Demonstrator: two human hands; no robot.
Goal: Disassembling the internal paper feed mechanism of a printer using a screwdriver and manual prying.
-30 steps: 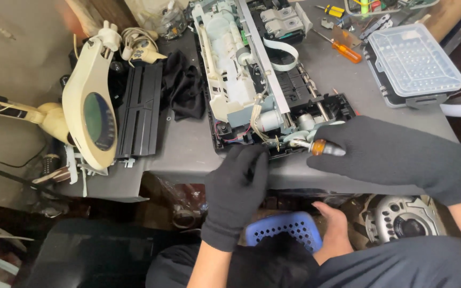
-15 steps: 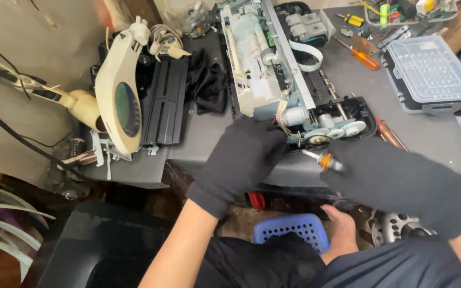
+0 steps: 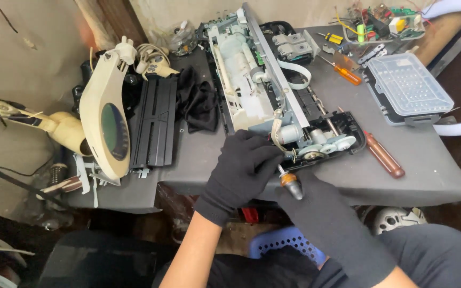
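Head view, left hand: the black-gloved left hand [image 3: 241, 168] lies palm down on the near end of the dismantled printer mechanism [image 3: 265, 88], fingers spread over its edge; it presses rather than clasps, and whether anything is pinched under the fingers cannot be told.
Head view, right hand: the black-gloved right hand [image 3: 321, 210] is clenched around a screwdriver [image 3: 290, 182] with an orange-and-black handle; its shaft points up and away into the near end of the printer mechanism, just beside the left hand's fingertips.
Printer mechanism: it lies lengthwise on the grey table [image 3: 428, 165], white plastic body and metal rail running away from the person, with a cluster of pale gears [image 3: 321, 146] at the near right corner, right of the screwdriver tip.
Right of the printer mechanism: a brown-handled screwdriver [image 3: 383, 156] lies on the table near the gears; farther back sit a clear plastic parts box [image 3: 409, 88] and an orange-handled screwdriver [image 3: 341, 70].
Left of the printer mechanism: a crumpled black cloth [image 3: 196, 101] lies just beside it, then a black ribbed tray panel [image 3: 156, 122], then a cream magnifier lamp [image 3: 105, 125] tipped on its side at the table's left edge.
Below the printer mechanism: a blue perforated basket [image 3: 284, 242] shows under the table edge, between the person's arms.
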